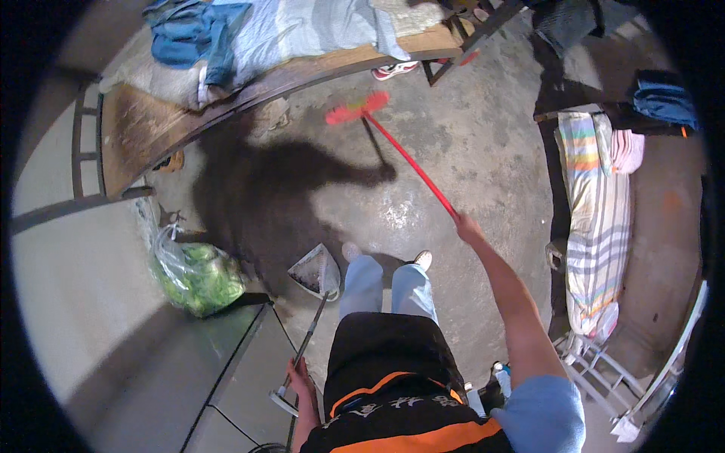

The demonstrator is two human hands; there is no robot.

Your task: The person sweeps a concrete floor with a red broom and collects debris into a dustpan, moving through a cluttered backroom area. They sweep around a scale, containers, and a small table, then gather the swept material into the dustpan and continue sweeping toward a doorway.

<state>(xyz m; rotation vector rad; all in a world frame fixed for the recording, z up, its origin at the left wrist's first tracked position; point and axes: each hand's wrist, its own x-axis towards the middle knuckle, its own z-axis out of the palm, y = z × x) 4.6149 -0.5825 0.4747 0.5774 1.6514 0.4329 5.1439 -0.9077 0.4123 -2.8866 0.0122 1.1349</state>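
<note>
Stretched out ahead, my right hand (468, 228) grips the end of a long red handle. It belongs to a broom (411, 161) whose red, slightly blurred head is over the concrete floor near the bed. Low on the left, my left hand (300, 377) is closed around the grey pole of a long-handled dustpan (308, 337). The pale pan (317, 270) rests on the floor just left of my feet, with dark debris inside it. The broom head is well apart from the pan.
A wooden bed (302, 75) with rumpled bedding crosses the far side, a shoe (395, 70) beneath its edge. A clear bag of green vegetables (198, 275) lies left, beside a grey cabinet (226, 377). Striped cloth (596, 226) covers a bench at right, near a white metal rack (604, 377).
</note>
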